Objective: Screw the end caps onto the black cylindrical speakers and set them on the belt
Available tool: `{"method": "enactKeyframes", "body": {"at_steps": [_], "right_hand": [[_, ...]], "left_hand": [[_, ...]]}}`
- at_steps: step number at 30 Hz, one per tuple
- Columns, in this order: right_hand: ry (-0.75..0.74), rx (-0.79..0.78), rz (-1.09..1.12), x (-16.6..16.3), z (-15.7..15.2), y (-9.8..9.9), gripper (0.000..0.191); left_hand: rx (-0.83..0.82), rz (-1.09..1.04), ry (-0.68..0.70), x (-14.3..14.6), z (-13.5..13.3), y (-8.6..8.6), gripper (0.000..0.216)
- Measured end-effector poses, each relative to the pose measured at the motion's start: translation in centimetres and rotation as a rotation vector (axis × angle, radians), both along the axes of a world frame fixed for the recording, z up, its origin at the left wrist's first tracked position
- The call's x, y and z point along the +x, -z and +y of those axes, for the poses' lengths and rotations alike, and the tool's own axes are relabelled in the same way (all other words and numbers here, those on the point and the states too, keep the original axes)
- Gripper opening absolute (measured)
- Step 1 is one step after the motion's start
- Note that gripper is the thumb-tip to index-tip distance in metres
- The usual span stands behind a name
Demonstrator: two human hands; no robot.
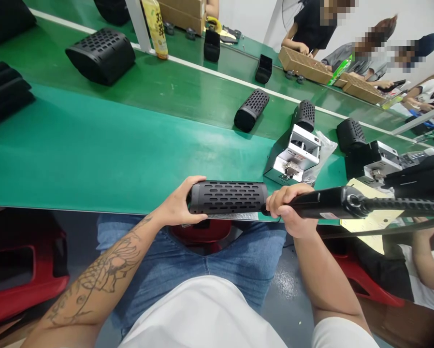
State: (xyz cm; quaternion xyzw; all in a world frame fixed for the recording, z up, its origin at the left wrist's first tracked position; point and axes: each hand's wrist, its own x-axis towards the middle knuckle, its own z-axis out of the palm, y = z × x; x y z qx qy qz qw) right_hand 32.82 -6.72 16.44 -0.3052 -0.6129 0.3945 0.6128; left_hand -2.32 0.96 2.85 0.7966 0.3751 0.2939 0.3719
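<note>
My left hand grips the left end of a black slotted housing, thumb and fingers around its edges. The housing lies lengthwise at the front edge of the green bench. My right hand is closed around the front part of a black electric screwdriver, held nearly level. Its tip points at the right end of the housing; my fingers hide whether it touches a screw. A coiled cord runs off to the right. Just beyond my right hand stands a silver-and-black screw feeder.
More black housings stand along the green conveyor, one large one at the left. A yellow bottle stands by the white rail. A second feeder and yellow paper are at right. Several people sit across the line.
</note>
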Motion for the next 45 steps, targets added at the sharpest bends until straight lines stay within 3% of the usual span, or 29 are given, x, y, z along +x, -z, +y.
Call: {"method": "enactKeyframes", "body": {"at_steps": [6, 9, 12, 15, 21, 26, 30, 34, 38, 41, 45], "right_hand": [[0.147, 0.058, 0.062, 1.8, 0.5, -0.8, 0.038], [0.456, 0.209, 0.156, 5.6, 3.7, -2.1, 0.042], [0.767, 0.248, 0.133, 9.1, 8.0, -2.4, 0.049], [0.837, 0.192, 0.075, 10.8, 11.2, -1.1, 0.052], [0.802, 0.05, -0.059, 11.1, 11.9, 1.6, 0.059], [0.707, 0.1, 0.019, 8.8, 8.2, -0.9, 0.057], [0.425, 0.16, 0.129, 3.8, 3.5, -3.1, 0.055], [0.155, 0.18, 0.113, -1.7, 0.5, -2.9, 0.05], [0.075, 0.1, 0.118, -4.5, 0.6, -1.9, 0.05], [0.085, 0.024, 0.107, -5.0, 1.3, -1.6, 0.057], [0.03, 0.017, 0.092, -4.9, 1.5, -1.4, 0.047]], "left_hand": [[0.016, -0.019, -0.05, 0.1, -0.3, 1.4, 0.115], [0.05, -0.041, -0.063, 0.7, -0.7, 2.0, 0.113], [0.082, -0.062, -0.059, 1.4, -1.2, 2.4, 0.114], [0.098, -0.064, -0.049, 1.6, -1.5, 2.7, 0.118], [0.101, -0.065, -0.069, 1.4, -1.6, 3.4, 0.125], [0.122, -0.096, -0.004, 1.7, -1.4, 3.4, 0.136], [0.117, -0.098, 0.026, 2.0, -1.4, 3.4, 0.152], [0.08, -0.112, 0.022, 2.1, -1.6, 3.1, 0.149], [0.074, -0.129, 0.02, 2.3, -1.7, 2.6, 0.143], [0.067, -0.121, 0.016, 2.6, -1.7, 2.2, 0.141], [0.057, -0.111, 0.016, 2.8, -1.6, 1.7, 0.138]]}}
